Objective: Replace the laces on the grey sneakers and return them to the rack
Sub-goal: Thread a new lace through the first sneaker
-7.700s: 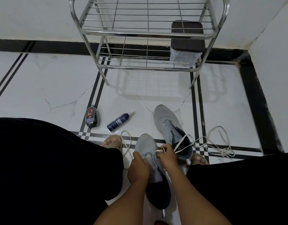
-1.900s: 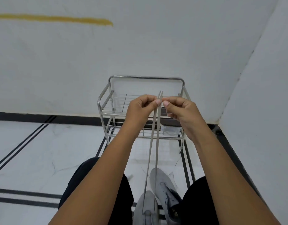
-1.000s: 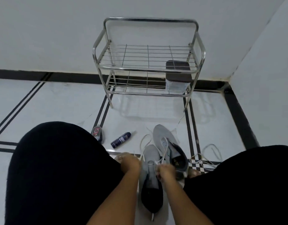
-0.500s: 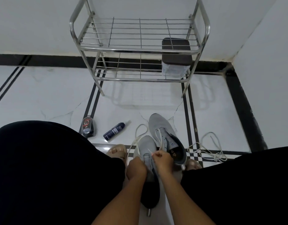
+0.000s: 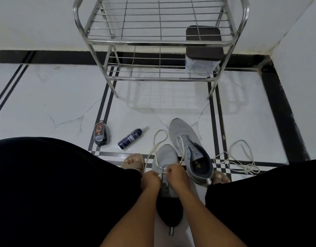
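Two grey sneakers lie on the white tiled floor between my knees. The near sneaker (image 5: 165, 155) points away from me, and both hands work at its eyelets. My left hand (image 5: 151, 180) and my right hand (image 5: 176, 175) each pinch a strand of the white lace (image 5: 157, 139), which loops out past the toe. The second sneaker (image 5: 187, 148) lies just right of it, tongue exposed, with a lace through its lower eyelets. The steel shoe rack (image 5: 159, 41) stands ahead against the wall.
A loose tangle of white lace (image 5: 237, 161) lies on the floor at the right. A dark spray can (image 5: 129, 139) and a shoe-polish bottle (image 5: 100, 134) lie left of the sneakers. A dark-lidded container (image 5: 203, 50) sits on the rack's lower shelf. My sandalled foot (image 5: 133, 162) is beside the near sneaker.
Two seconds ago both hands held the lace ends raised in front of the rack. They have dropped to the near sneaker's eyelets, and the view has tilted down toward the floor.
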